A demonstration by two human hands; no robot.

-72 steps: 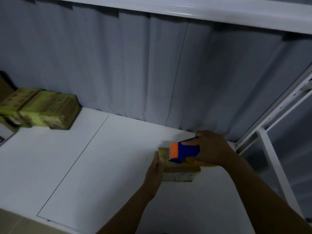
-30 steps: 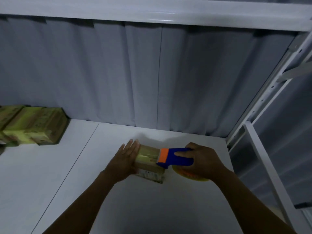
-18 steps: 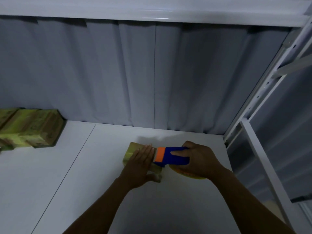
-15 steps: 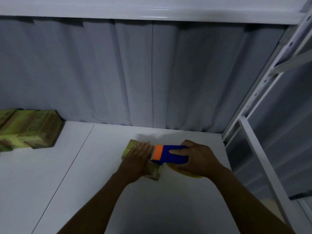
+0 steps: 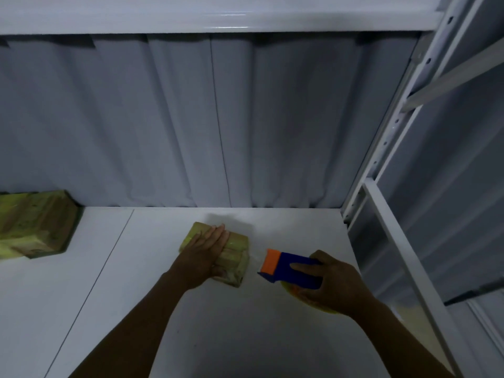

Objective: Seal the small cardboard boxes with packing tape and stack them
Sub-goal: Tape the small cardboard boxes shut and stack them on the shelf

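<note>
White tabletop (image 5: 152, 255), 1 thin dark seam (image 5: 109, 257) running front to back on its left part. On it: 1 small cardboard box (image 5: 237, 255), lying flat near centre; 1 cluster of yellowish-green boxes (image 5: 35, 225), far left, well apart from it.

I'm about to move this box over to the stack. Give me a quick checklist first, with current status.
1. Tape dispenser off the small box: ok, a gap shows between them.
2. Right hand grips the dispenser: ok.
3. Left hand flat on the box top: ok.
4. Tape strip cut free from the dispenser: cannot tell, too dim.
5. Stacked boxes in view at far left: ok.
</note>
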